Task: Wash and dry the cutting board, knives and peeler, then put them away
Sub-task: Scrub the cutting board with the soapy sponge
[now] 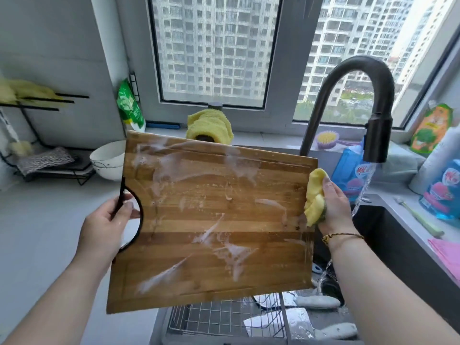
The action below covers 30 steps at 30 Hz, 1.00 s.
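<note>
View from the head, washing stage. The cutting board (214, 220) is held up off the tabletop (49, 220), its soapy face tilted toward me, above the wire basket (224, 317) and the dark sink (398, 245), presumably so that suds and run-off drop into the basin, not onto the tabletop. My left grip (107, 227) is clamped on the board at its 9 o'clock edge, the thumb lying across the black-rimmed handle cut-out (135, 220) and the fingers hidden behind; this single hold carries the weight and sets the tilt. My right grip (333, 207) is curled round a yellow sponge (315, 195) with a green underside, pressed against the board's 3 o'clock edge, which suggests the rim is being scrubbed now that white foam streaks cover the face. The faucet (373, 100) arches over at 1 o'clock, and its running stream (363, 190) falls just beyond my right wrist, apart from the board, near enough for rinsing with a small shift to the right. Two grey-handled knives (318, 302) lie in the sink at 5 o'clock, below the board's lower corner, their blades reaching toward the basket, apparently waiting their turn; the peeler I cannot pick out. A pink cloth (448, 257) rests on the sink's rim at 3 o'clock. Judged from the unrinsed foam, drying and putting away are not yet begun.
</note>
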Motion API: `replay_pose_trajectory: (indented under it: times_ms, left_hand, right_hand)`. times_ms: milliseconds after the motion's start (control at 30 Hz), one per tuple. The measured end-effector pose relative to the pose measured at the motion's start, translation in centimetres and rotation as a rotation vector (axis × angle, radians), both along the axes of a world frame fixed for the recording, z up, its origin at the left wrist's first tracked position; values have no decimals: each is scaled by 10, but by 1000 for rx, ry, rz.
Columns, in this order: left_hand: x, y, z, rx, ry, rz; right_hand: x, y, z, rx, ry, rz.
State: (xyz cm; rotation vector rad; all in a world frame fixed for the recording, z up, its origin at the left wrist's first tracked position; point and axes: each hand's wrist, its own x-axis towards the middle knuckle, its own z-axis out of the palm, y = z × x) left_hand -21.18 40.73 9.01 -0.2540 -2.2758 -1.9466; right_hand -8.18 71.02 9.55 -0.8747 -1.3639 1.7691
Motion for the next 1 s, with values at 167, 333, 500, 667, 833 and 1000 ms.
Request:
replay_pose_trajectory:
  times_ms: [167, 333, 500, 667, 833, 1000]
  left_hand:
    - [1, 9, 9, 246, -62, -49]
    - [-14, 14, 14, 347, -116, 96]
    - [-27, 25, 20, 492, -261, 206]
    - [-41, 36, 18, 515, -222, 198]
    - [-60, 34, 3, 542, -219, 129]
    - [-78, 35, -12, 509, -207, 24]
  right_hand:
    - [28, -8, 3, -28, 175, -26]
    - [52, -3, -4, -30, 260, 98]
    - [85, -9, 2, -263, 477, 311]
    - [111, 8, -17, -364, 477, 482]
    - [107, -16, -22, -412, 226, 204]
    - [104, -11, -38, -461, 136, 299]
